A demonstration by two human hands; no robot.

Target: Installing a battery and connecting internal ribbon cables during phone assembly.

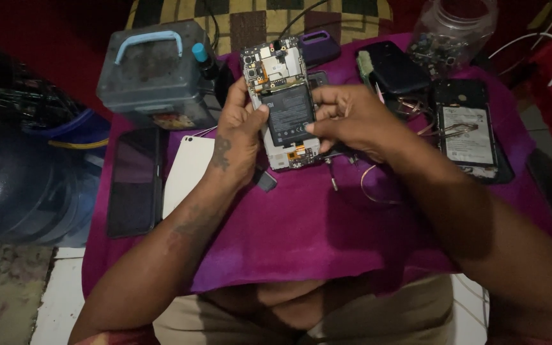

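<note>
I hold an opened smartphone with its back cover off, showing the black battery and the circuit board at its top. My left hand grips the phone's left edge, thumb on the battery. My right hand holds the right edge, with its thumb pressing the battery's lower right side. The phone hovers just above a purple cloth spread over the work surface.
A white back cover and a dark phone lie at left. A grey box with a blue handle stands behind. Another opened phone, a dark phone case, a clear jar and loose wires sit at right.
</note>
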